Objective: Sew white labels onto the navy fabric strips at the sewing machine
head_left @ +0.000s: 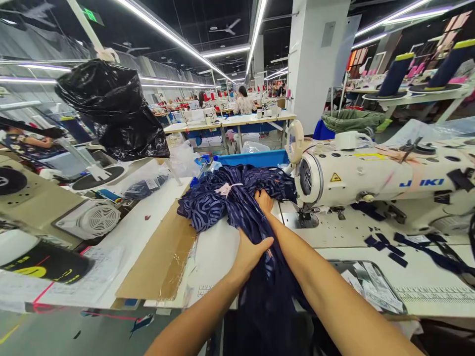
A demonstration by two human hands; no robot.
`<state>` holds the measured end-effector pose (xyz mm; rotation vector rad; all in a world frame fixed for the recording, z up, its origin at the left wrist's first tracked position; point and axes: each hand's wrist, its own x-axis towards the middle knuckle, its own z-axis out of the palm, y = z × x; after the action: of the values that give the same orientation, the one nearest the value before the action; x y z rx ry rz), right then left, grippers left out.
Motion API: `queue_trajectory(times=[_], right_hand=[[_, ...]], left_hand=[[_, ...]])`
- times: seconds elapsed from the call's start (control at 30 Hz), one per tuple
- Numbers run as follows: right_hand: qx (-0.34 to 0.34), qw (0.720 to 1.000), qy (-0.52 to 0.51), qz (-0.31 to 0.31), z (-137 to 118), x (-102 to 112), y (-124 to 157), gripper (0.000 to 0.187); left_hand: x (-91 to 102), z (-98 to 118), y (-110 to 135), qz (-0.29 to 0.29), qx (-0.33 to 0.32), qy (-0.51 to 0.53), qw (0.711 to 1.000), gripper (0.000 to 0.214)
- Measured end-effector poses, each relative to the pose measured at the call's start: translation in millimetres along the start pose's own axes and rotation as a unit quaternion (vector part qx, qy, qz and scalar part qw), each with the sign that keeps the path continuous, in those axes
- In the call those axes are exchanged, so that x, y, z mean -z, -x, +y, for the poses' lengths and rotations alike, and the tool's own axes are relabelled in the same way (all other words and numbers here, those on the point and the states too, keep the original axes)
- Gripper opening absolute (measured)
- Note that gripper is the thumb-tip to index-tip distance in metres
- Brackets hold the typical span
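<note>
A bundle of navy patterned fabric (pixel 208 210) lies heaped on the white table, tied with a pale pink strip (pixel 227 189). From the heap a long gathered length runs toward me and hangs over the table's front edge. My left hand (pixel 250 252) is wrapped around this length from its left side, thumb across the top and fingers mostly hidden beneath. Farther away, close to the tie, my right hand (pixel 264 201) grips the fabric from the right with curled fingers, partly buried in the folds.
To the right stands a white sewing machine (pixel 345 173), with dark fabric scraps (pixel 386 247) and a tray of white labels (pixel 365 282) before it. Cardboard (pixel 159 257) lies left of the bundle. A blue bin (pixel 252 159) is behind it, and a black plastic bag (pixel 115 109) hangs upper left.
</note>
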<state>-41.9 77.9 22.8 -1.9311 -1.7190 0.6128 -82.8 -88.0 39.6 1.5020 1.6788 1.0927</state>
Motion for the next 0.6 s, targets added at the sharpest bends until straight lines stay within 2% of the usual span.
queue_trajectory(times=[0.1,0.23,0.3,0.37,0.43,0.5,0.6], right_hand=[[-0.002,1.000,0.002,0.003,0.8,-0.6,-0.7,0.035],[0.006,1.000,0.003,-0.007,2.1,-0.7,-0.5,0.034],[0.013,1.000,0.003,-0.016,3.3,-0.1,-0.6,0.033],[0.022,0.999,0.001,-0.026,4.9,1.0,-0.9,0.032],[0.031,0.999,-0.003,-0.037,6.8,2.6,-1.2,0.032],[0.042,0.998,-0.009,-0.047,9.3,4.7,-1.3,0.031],[0.061,0.996,-0.026,-0.060,14.1,7.7,-1.1,0.030]], left_hand=[[15.4,-10.3,-5.9,-0.016,0.015,0.002,1.000,0.060],[61.1,-40.1,-7.4,-0.032,0.101,0.136,0.985,0.054],[84.8,-54.6,-6.9,-0.027,0.160,0.181,0.970,0.053],[102.3,-64.9,-6.1,-0.010,0.188,0.209,0.959,0.056],[111.7,-69.4,-5.3,0.032,0.158,0.174,0.972,0.061],[114.9,-67.5,-4.1,0.100,0.093,0.078,0.988,0.068],[116.4,-52.5,0.5,0.163,0.009,-0.078,0.984,0.075]])
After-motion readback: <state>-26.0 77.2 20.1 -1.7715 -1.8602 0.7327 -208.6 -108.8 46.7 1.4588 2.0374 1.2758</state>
